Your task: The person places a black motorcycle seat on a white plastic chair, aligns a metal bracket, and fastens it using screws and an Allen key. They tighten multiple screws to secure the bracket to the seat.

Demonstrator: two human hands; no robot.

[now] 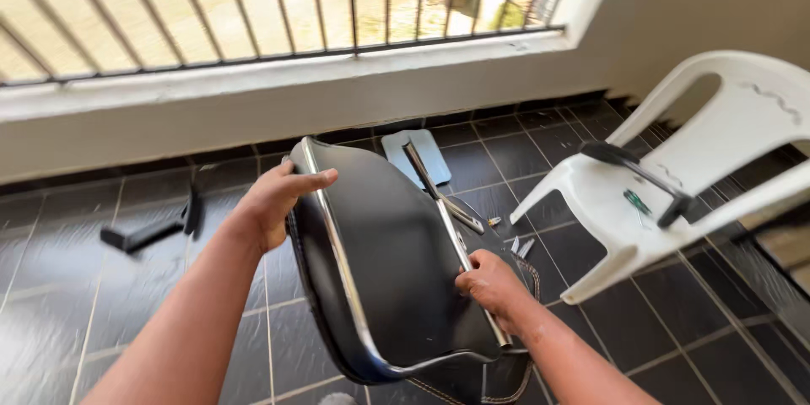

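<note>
- A black chair seat (388, 253) with a chrome tube frame (337, 261) is held tilted above the dark tiled floor (110, 287).
- Its upper left edge is clasped by the left hand (274, 202), fingers curled over the rim.
- The right side rail is gripped by the right hand (489, 283) (closed around the tube).
- A white plastic chair (675, 194) is seen to the right, with a black armrest piece (637, 170) and a green screwdriver (637, 202) laid on it.
- A grey plate (426, 156) lies beyond the seat.

Black chrome-framed chair seat (384, 253), tilted above tiles
</note>
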